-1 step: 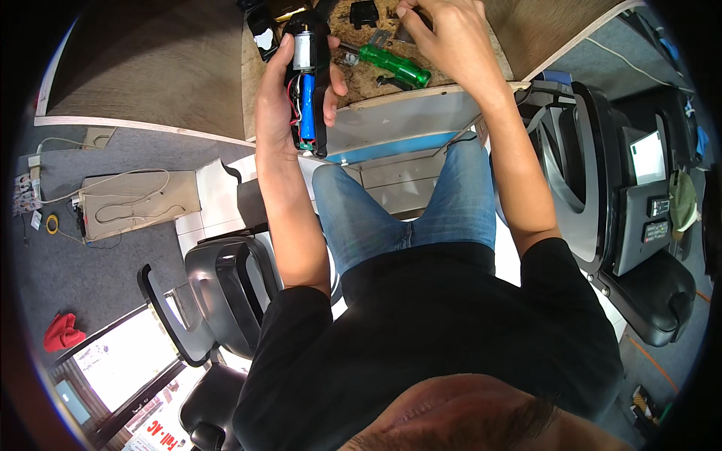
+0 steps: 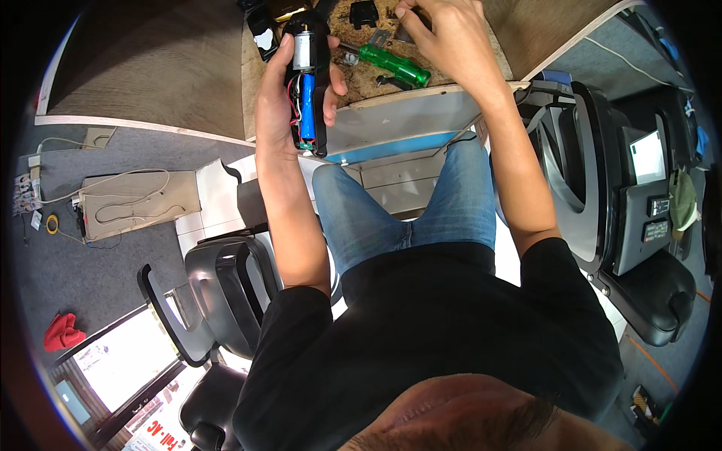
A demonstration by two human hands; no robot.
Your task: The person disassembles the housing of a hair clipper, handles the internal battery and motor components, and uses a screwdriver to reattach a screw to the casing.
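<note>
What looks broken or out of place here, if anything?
The black handheld device in the left hand lies open, its blue battery cell and wires bared. Small black parts lie loose on the board beside a green screwdriver.

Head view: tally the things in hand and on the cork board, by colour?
Black: 3 – opened device in the left hand, loose cover, small part
Blue: 1 – battery cell inside the device
Green: 1 – screwdriver near the right hand
Total: 5
</note>
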